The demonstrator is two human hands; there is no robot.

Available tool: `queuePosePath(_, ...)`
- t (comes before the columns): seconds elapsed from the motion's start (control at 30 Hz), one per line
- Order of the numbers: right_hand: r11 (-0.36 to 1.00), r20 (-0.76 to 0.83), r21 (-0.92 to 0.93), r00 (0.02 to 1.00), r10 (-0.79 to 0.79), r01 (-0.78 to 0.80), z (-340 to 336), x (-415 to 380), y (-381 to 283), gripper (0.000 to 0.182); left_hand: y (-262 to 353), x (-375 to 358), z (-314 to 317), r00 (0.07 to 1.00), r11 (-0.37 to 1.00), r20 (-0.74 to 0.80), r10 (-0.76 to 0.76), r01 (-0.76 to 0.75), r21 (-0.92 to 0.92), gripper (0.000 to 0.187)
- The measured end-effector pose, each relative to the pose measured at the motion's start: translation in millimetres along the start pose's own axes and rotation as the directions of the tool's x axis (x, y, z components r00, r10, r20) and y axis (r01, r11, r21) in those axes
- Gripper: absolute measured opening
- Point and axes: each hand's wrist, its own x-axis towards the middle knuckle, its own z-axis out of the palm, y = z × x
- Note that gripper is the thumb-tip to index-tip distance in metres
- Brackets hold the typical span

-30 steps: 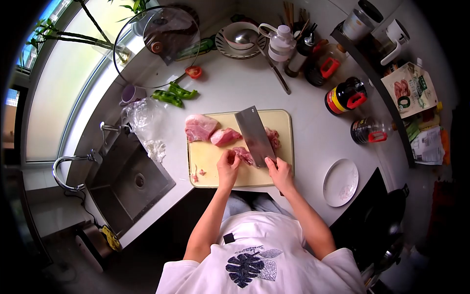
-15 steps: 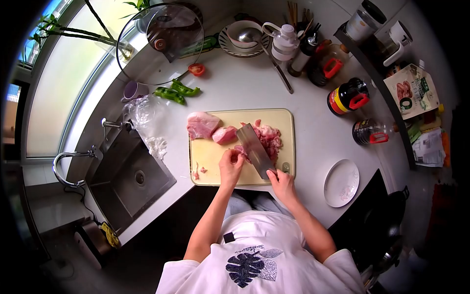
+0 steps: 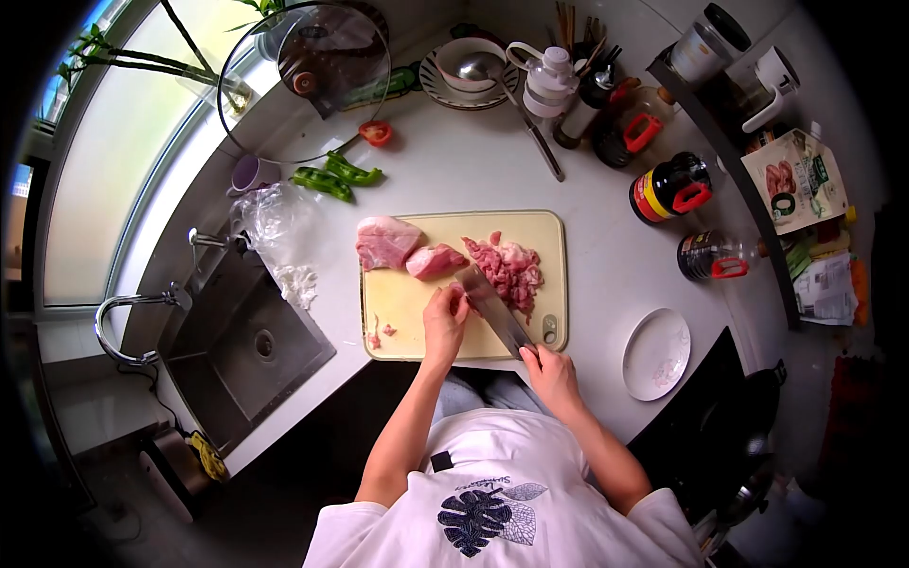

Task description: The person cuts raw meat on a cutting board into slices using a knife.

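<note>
My right hand is closed round the handle of a cleaver, whose broad blade slants up and to the left over the board. My left hand is pinched on a small piece of meat beside the blade's far end, mostly covered by the fingers. Both hands are over a cream cutting board. Right of the blade lies a heap of cut meat. At the board's upper left sit a large chunk of raw meat and a smaller chunk. Tiny scraps lie at lower left.
A sink is on the left, with a crumpled plastic bag by it. Green peppers and a cut tomato lie behind the board. To the right are a white plate and sauce bottles.
The cleaver has turned and shifted slightly down, its blade now looking narrower and uncovering more of the cut meat. My left hand stays almost in place. The whole view has shifted slightly.
</note>
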Motion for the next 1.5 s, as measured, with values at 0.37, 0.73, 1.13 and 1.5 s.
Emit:
queuePosePath(0.37,0.999,-0.051,0.018,0.998,-0.036,0.037,42,45,-11,0.032,-8,-5,10,0.986,0.982,-0.010,-0.169,0.168,-0.093,0.009)
queuePosePath(0.73,0.999,0.032,0.040,0.999,-0.005,0.004,22,16,2,0.030,-10,-10,-2,0.918,0.857,0.165,-0.360,0.395,-0.331,0.011)
queuePosePath(1.13,0.997,-0.005,0.052,0.998,-0.063,0.063,-7,19,-16,0.029,-26,-17,-13,0.892,0.832,0.056,-0.450,0.441,-0.337,0.004)
queuePosePath(1.5,0.971,0.013,-0.192,0.990,-0.144,0.144,8,-1,-3,0.028,-13,-4,-17,0.898,0.906,0.128,-0.421,0.422,0.022,0.024)
